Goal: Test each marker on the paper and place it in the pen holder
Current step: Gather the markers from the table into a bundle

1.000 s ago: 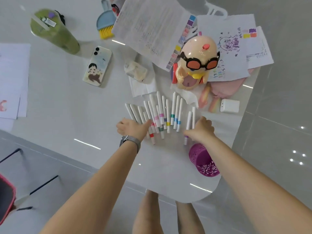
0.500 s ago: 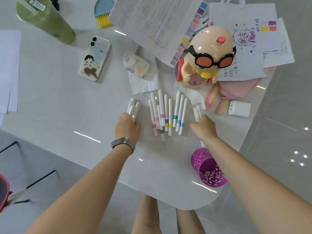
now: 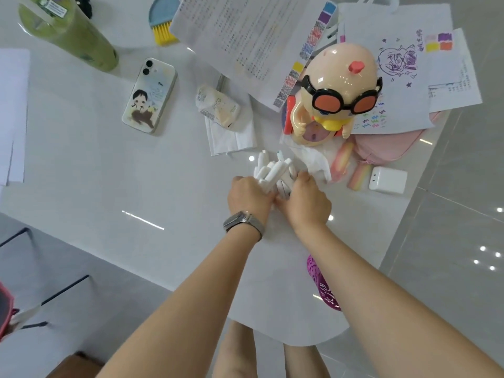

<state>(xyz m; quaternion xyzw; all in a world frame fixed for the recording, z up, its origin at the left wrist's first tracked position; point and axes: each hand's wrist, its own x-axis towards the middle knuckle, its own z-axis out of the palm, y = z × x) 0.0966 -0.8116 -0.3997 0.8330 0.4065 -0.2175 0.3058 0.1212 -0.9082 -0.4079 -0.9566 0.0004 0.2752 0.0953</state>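
Observation:
Several white markers [image 3: 274, 169] are bunched together in a heap at the middle of the white table [image 3: 109, 173], their ends sticking up away from me. My left hand [image 3: 249, 197], with a watch on the wrist, grips the bunch from the left. My right hand [image 3: 305, 200] grips it from the right, and the two hands touch. The magenta pen holder [image 3: 320, 282] stands near the table's front edge, partly hidden behind my right forearm. The paper [image 3: 387, 85] with coloured test scribbles lies at the back right.
A big-headed toy with orange goggles [image 3: 335, 91] stands just beyond the markers. A phone [image 3: 150, 96], a green cup [image 3: 68, 31], a tissue pack [image 3: 218, 107], a printed sheet [image 3: 245, 36], a white charger [image 3: 387, 180] and a pink pouch [image 3: 392, 145] lie around. The table's edge runs close on the right.
The markers lay spread in a row; both hands swept inward from each side and now hold them gathered in one bunch between them.

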